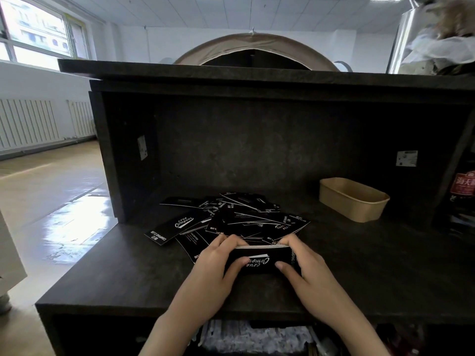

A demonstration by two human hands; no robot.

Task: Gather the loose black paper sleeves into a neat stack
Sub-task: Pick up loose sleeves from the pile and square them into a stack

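Gripping stack (259, 260) between left hand (213, 268) and right hand (305, 268); loose sleeves (231, 219) scattered just behind.

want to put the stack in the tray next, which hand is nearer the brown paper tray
Right. The right hand grips the right end of the stack, on the side toward the brown paper tray. The left hand grips the stack's left end, farther from it.

The red-labelled bottle (464, 199) is cut off at the right edge, its label text too small to read.
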